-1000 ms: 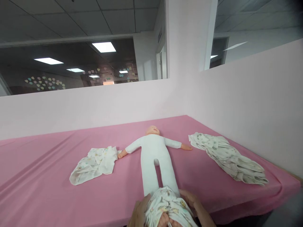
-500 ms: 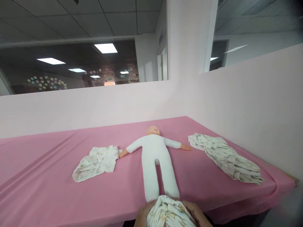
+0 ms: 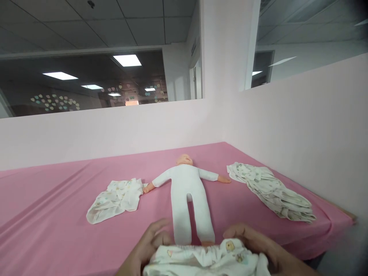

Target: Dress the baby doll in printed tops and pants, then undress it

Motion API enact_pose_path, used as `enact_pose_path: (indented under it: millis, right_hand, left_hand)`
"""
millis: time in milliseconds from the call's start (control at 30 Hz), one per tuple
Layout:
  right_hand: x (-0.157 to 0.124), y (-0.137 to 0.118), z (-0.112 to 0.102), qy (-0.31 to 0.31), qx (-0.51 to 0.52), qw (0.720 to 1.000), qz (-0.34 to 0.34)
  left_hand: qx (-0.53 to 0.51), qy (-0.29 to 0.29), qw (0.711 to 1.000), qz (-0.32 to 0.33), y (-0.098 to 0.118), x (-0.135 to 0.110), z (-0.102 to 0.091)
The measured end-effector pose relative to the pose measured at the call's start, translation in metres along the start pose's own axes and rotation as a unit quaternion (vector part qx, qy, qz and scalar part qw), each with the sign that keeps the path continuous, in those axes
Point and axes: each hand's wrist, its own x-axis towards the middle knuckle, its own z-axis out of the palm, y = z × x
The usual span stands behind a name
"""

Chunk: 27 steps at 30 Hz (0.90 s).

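A baby doll [image 3: 186, 191] in a white bodysuit lies on its back on the pink sheet [image 3: 57, 207], arms spread, feet toward me. At the bottom edge both my hands grip a white printed garment [image 3: 207, 258], stretched wide just in front of the doll's feet. My left hand [image 3: 146, 243] holds its left side with fingers curled over the cloth. My right hand [image 3: 253, 241] holds its right side the same way.
A crumpled printed cloth [image 3: 116, 199] lies by the doll's hand on the left. A pile of printed cloths [image 3: 273, 193] lies on the right near the pale pink wall [image 3: 301, 130]. The bed's near right corner [image 3: 347, 220] drops off.
My hands moved apart and rose a little, spreading the bunched garment wide. The doll's feet, covered by the cloth before, now show beyond it.
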Motion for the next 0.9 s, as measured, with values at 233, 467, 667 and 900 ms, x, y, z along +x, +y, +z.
enact_pose_path:
  millis: [233, 467, 667, 900]
  right_hand:
    - [0.059, -0.121, -0.042, -0.077, -0.331, 0.938, -0.062]
    - [0.075, -0.166, -0.054, -0.043, -0.471, 0.880, -0.039]
    - [0.078, -0.192, -0.059, 0.042, -0.495, 0.865, -0.068]
    - [0.096, -0.232, -0.042, 0.388, -0.490, 0.732, -0.271]
  left_hand:
    - [0.226, -0.150, 0.962, 0.029, 0.115, 0.078, -0.032]
    - [0.337, -0.107, 0.932, 0.078, 0.153, 0.116, -0.030]
    - [0.390, -0.035, 0.912, 0.121, 0.174, 0.126, -0.022]
    - [0.342, 0.114, 0.888, 0.287, 0.220, 0.149, -0.005]
